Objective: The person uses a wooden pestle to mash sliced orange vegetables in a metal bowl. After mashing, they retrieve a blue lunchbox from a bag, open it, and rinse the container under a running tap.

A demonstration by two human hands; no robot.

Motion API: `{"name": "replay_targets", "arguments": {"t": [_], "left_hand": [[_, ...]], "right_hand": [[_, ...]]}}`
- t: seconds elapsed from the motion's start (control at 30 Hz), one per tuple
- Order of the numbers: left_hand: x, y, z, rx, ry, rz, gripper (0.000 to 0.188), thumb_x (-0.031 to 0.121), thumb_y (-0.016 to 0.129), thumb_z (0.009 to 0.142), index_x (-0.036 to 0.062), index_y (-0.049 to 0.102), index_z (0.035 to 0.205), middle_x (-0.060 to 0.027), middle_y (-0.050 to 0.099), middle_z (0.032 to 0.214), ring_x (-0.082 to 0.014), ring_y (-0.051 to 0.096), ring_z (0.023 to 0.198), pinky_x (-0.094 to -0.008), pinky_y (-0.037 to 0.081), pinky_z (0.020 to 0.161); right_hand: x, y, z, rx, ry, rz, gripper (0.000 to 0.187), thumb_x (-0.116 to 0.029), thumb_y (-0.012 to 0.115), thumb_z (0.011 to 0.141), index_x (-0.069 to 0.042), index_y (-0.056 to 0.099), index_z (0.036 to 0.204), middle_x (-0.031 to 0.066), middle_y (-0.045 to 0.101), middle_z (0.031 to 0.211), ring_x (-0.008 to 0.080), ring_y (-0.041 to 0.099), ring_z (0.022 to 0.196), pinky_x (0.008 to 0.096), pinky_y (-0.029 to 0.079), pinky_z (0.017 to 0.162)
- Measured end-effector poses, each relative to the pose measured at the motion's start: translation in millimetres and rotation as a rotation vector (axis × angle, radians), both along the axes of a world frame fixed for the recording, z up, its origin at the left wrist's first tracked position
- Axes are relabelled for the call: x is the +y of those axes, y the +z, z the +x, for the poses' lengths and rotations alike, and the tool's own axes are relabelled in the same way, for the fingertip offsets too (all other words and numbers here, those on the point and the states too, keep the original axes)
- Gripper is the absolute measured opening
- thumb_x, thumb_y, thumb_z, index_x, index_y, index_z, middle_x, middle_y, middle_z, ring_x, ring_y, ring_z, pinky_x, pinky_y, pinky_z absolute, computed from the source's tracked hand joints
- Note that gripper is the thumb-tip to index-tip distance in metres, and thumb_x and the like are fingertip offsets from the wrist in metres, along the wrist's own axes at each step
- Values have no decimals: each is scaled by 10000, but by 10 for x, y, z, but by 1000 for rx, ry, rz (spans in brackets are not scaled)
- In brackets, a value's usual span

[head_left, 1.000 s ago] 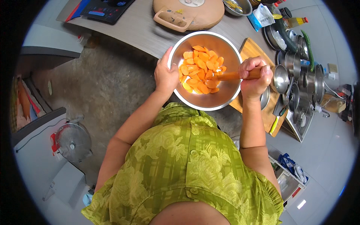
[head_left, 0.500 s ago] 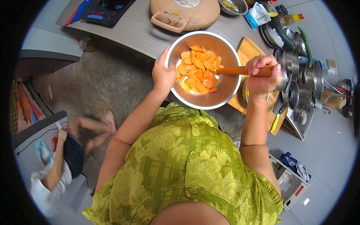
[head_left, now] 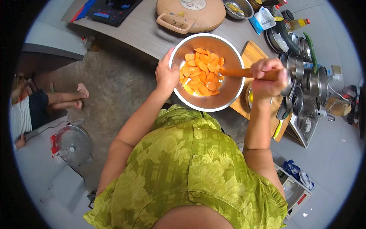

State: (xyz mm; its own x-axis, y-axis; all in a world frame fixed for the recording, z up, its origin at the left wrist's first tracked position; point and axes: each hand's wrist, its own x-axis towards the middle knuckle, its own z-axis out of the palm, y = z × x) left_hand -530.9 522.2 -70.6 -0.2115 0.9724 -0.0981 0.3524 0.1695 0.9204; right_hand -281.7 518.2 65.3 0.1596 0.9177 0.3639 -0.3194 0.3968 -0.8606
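A steel mixing bowl is tipped toward me at the counter's front edge, with many orange carrot slices inside. My left hand grips its left rim, the thumb against the wall. In my right fist, over the right rim, is the thick handle of a wooden utensil. Its other end reaches among the carrots, so I cannot make out its full shape. Under and beyond my right arm lies a wooden cutting board, partly covered by the bowl and arm.
A pinkish-brown electric griddle stands behind the bowl, an induction cooker far left. Steel pots, bottles and a knife with a yellow-green handle are at right. Another person and a fan are at left.
The other person has moved farther left, uncovering the fan. My hands, the bowl and the carrots keep nearly the same place; my right fist is more blurred.
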Motion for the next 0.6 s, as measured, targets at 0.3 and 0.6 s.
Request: {"name": "replay_targets", "arguments": {"t": [0.3, 0.6], "left_hand": [[-38, -2, -9, -9, -8, 21, 577, -23, 513, 727, 108, 519, 1289, -223, 595, 1129, -364, 578, 1056, -395, 448, 924], [-24, -2, -5, -16, 11, 29, 558, -34, 510, 725, 100, 540, 1266, -198, 618, 1108, -329, 607, 1031, -372, 466, 899]], "right_hand": [[200, -18, 50, -48, -2, -55, 426, -439, 463, 848, -42, 461, 694, 62, 430, 530, 148, 423, 464, 277, 367, 459], [272, -186, -6, -50, 98, -83, 450, -458, 461, 852, -35, 479, 697, 59, 433, 526, 152, 428, 470, 285, 363, 449]]}}
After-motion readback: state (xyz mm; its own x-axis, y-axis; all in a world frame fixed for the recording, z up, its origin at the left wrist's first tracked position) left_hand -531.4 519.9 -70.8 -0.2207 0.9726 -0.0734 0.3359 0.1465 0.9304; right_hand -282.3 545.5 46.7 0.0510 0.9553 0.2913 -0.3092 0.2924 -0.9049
